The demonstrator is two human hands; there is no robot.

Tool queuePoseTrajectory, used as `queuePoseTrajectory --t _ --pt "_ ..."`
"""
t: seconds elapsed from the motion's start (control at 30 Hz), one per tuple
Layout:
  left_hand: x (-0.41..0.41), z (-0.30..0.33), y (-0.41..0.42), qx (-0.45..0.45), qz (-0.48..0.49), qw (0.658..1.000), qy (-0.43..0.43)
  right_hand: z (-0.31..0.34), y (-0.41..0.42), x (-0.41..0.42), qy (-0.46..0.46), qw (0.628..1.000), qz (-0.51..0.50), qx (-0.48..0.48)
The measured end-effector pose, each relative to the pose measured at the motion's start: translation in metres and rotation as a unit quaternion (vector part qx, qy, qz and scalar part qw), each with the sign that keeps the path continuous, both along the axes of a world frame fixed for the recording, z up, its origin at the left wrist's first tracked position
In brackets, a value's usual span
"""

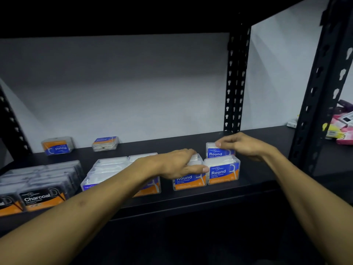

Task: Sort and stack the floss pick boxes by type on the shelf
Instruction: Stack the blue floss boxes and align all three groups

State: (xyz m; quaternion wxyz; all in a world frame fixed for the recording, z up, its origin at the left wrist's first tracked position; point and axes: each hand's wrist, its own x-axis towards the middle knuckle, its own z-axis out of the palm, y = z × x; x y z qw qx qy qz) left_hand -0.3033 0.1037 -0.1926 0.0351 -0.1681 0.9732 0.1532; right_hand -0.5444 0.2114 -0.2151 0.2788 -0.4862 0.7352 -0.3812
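Clear floss pick boxes with blue and orange "Round" labels stand on the black shelf (191, 199). My left hand (172, 164) lies over one Round box (189, 181) at the front, thumb touching its neighbour (222, 172) to the right. My right hand (242, 145) grips the top of a third Round box (215, 152) standing just behind that neighbour. A block of more Round boxes (108, 169) sits under my left forearm. Black-labelled "Charcoal" boxes (41, 192) are grouped at the front left.
Two loose Round boxes lie at the back of the shelf, one (57, 146) at the left and one (105, 143) nearer the middle. Black perforated uprights (236, 83) frame the bay. Pink and yellow packages (342, 127) sit on the neighbouring shelf at the right.
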Motion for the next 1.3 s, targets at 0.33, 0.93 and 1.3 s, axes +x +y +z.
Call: queuePoseTrajectory --t 0.33,0.93,1.3 --pt "-0.001 -0.002 0.002 0.000 0.009 1.000 -0.007 0.028 0.000 0.025 0.112 0.987 0.061 0.094" --pt "0.001 -0.009 -0.004 -0.035 -0.002 0.999 0.015 0.027 0.028 0.047 0.224 0.961 0.109 0.119" --pt "-0.004 -0.013 0.003 -0.127 0.005 0.992 0.000 -0.015 0.033 0.046 0.142 0.986 0.075 -0.047"
